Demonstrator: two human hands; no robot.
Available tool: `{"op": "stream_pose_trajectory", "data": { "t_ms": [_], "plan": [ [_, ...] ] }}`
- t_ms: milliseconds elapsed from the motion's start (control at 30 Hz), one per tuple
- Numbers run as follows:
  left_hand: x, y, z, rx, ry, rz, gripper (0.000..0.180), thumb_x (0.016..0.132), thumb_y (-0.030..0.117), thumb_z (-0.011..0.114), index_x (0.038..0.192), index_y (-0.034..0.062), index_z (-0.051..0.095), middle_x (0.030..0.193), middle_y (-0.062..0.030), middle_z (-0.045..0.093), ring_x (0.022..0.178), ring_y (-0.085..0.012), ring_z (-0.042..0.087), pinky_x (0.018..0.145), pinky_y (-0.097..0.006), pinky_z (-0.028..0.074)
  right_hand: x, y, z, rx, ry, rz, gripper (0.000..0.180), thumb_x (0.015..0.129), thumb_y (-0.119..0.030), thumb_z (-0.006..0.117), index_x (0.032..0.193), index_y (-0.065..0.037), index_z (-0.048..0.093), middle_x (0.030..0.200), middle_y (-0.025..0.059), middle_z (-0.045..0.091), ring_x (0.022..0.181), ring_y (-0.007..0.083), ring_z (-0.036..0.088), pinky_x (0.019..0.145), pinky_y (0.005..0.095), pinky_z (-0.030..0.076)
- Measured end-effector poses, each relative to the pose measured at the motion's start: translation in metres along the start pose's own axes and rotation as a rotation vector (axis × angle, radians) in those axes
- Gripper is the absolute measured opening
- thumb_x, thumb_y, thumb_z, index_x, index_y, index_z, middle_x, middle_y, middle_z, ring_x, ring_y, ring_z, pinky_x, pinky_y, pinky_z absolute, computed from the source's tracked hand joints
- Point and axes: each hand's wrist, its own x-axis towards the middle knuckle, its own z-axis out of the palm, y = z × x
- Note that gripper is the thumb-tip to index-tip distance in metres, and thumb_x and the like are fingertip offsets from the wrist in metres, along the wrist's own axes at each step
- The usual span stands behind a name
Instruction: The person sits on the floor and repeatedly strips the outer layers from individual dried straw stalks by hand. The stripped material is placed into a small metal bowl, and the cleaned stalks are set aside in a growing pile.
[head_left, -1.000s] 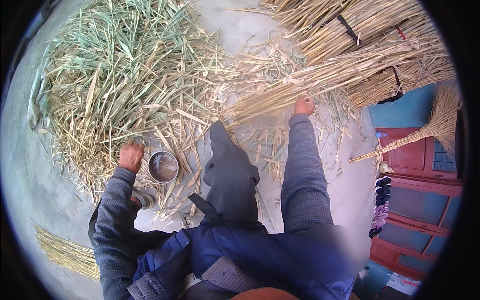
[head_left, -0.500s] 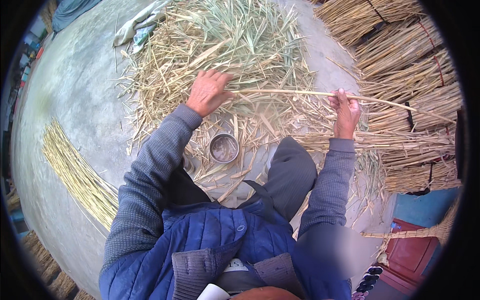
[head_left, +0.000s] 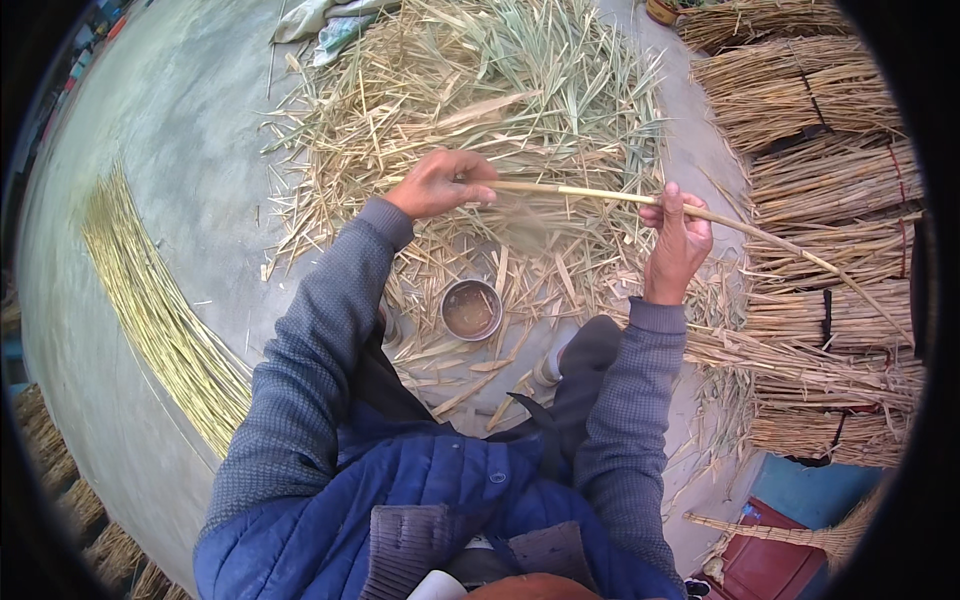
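A long, thin, pale reed stalk (head_left: 595,192) stretches between my two hands, and its right part slopes down toward the bundles. My left hand (head_left: 445,182) is closed around the stalk near its left end, fingers curled. Farther right, my right hand (head_left: 680,245) pinches the same stalk between thumb and fingers, palm turned up. Beneath the stalk lies a big heap of dry leaves and peelings (head_left: 480,110), straw-coloured with greenish strips. A round metal bowl (head_left: 471,310) with brownish contents stands on the floor between my feet.
Tied reed bundles (head_left: 825,170) are stacked along the right side. Loose stalks (head_left: 720,350) stick out from them toward my right knee. On the grey floor (head_left: 215,230) at left lies a sheaf of yellow-green stalks (head_left: 165,310). A pale cloth sack (head_left: 330,25) rests behind the heap.
The whole view has shifted, with bowl and bundles lower in the picture. My left hand's fingers have curled in more around the stalk. The stalk's right end slants down more steeply.
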Motion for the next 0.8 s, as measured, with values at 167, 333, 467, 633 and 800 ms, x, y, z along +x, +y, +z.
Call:
{"op": "stream_pose_trajectory", "data": {
  "t_ms": [167, 333, 467, 633, 800],
  "plan": [
    [0.012, -0.021, -0.004, -0.228, -0.071, -0.125, 0.022, 0.087, 0.022, 0.079, 0.099, 0.0034, 0.075, 0.084, -0.0035, 0.074, 0.079, -0.0111, 0.067, 0.074, -0.028, 0.053, 0.005, 0.017, 0.012, -0.019, -0.028, 0.019, 0.032, 0.092, -0.030, 0.076, 0.092, -0.002, 0.061, 0.076, 0.0094, 0.068, 0.062, 0.0143, 0.066, 0.059, 0.0237, 0.052],
    [0.016, -0.029, -0.009, -0.414, -0.031, -0.287, 0.016, 0.085, 0.015, 0.082, 0.094, 0.0034, 0.074, 0.084, -0.0029, 0.074, 0.077, -0.0077, 0.067, 0.072, -0.023, 0.054, 0.011, 0.022, 0.014, -0.001, -0.066, 0.047, 0.031, 0.093, -0.028, 0.075, 0.092, -0.002, 0.060, 0.078, 0.0102, 0.069, 0.064, 0.0146, 0.067, 0.060, 0.0242, 0.053],
    [0.015, -0.028, -0.001, -0.483, -0.024, -0.349, 0.014, 0.085, 0.008, 0.081, 0.094, 0.0015, 0.073, 0.085, -0.0045, 0.075, 0.078, -0.0085, 0.069, 0.072, -0.022, 0.055, 0.008, 0.026, 0.007, 0.044, -0.121, -0.001, 0.028, 0.093, -0.025, 0.075, 0.092, -0.002, 0.058, 0.079, 0.0108, 0.069, 0.065, 0.0148, 0.068, 0.061, 0.0246, 0.054],
    [0.021, -0.030, -0.012, -0.599, 0.274, -0.363, 0.015, 0.085, 0.013, 0.081, 0.091, 0.0061, 0.068, 0.086, -0.0042, 0.073, 0.078, -0.0116, 0.069, 0.073, -0.025, 0.055, 0.012, 0.039, -0.011, 0.067, -0.063, 0.065, 0.027, 0.093, -0.024, 0.075, 0.093, -0.002, 0.058, 0.079, 0.0104, 0.070, 0.065, 0.0145, 0.068, 0.061, 0.0234, 0.054],
    [0.028, -0.048, -0.042, -0.443, 0.501, -0.195, 0.016, 0.090, 0.017, 0.075, 0.096, 0.0054, 0.067, 0.087, -0.0039, 0.073, 0.073, -0.0119, 0.066, 0.076, -0.027, 0.056, 0.010, 0.049, -0.021, -0.040, -0.076, 0.162, 0.030, 0.093, -0.027, 0.074, 0.095, -0.002, 0.058, 0.079, 0.0104, 0.069, 0.064, 0.0137, 0.068, 0.062, 0.0229, 0.054]
  ]
}}
